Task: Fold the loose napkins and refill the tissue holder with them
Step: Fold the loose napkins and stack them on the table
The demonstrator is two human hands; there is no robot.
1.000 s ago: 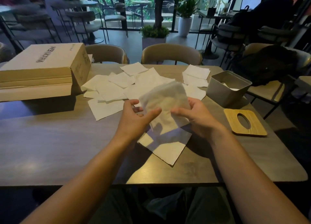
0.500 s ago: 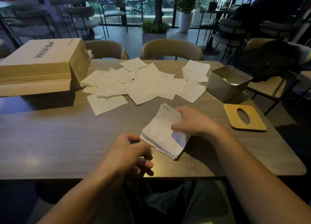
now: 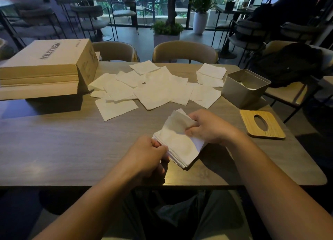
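- A grey wood-grain table (image 3: pixel 54 140) with rounded corners fills the view; its top shows a dull sheen at 9 o'clock.
- Near the table's front edge lies a stack of folded white paper napkins (image 3: pixel 178 144), resting on the surface.
- The left hand (image 3: pixel 147 155) is at 7 o'clock of the stack, fingers curled and pinching its near-left edge.
- The right hand (image 3: pixel 210 126) is at 2 o'clock of the stack, thumb and fingers clamped on the top napkin, whose far corner is lifted.
- Loose white square napkins (image 3: pixel 155 90) are spread overlapping at 12 o'clock of the stack – flat and unfolded.
- A square grey metal tissue holder (image 3: pixel 239 94) stands at 2 o'clock, open-topped, with a little white paper inside.
- Its light wooden lid with an oval slot (image 3: pixel 252 124) lies flat on the table at 3 o'clock, apart from the holder.
- A large brown cardboard box (image 3: pixel 45 65) sits at 10 o'clock, one flap hanging open.
- Two tan curved-back chairs (image 3: pixel 183 52) face the far edge; a black backpack (image 3: pixel 288 63) rests on a chair at 2 o'clock.
- Beyond – dim café tables, dark chairs, a tall white plant pot (image 3: pixel 200 22) and glass walls with greenery outside.
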